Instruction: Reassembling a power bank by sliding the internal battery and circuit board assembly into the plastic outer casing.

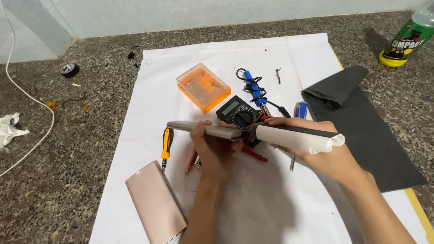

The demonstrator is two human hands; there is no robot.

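The flat metallic casing is lifted off the white sheet and held edge-on, directly in front of the black multimeter, which sits near the middle of the sheet. The left hand is wrapped around the casing from below, fingers curled over its top edge, so it seems steadied rather than merely carried. The right hand grips a white inner piece with a dark strip along its top; its left end meets the casing's open end just in front of the multimeter, and the two line up as if one slides along the other. I cannot tell whether it is going in or coming out.

Holding both parts level and end to end keeps them on one axis, which I judge is why neither rests on the sheet.

Left of the multimeter lies an orange-and-black screwdriver, and farther left and nearer the person a pink rectangular shell. Behind the multimeter to the left sits an orange transparent box; behind it to the right, a blue-handled soldering iron. Red probe leads trail under the hands. Well right of the multimeter a dark grey mat is spread, one end rolled.
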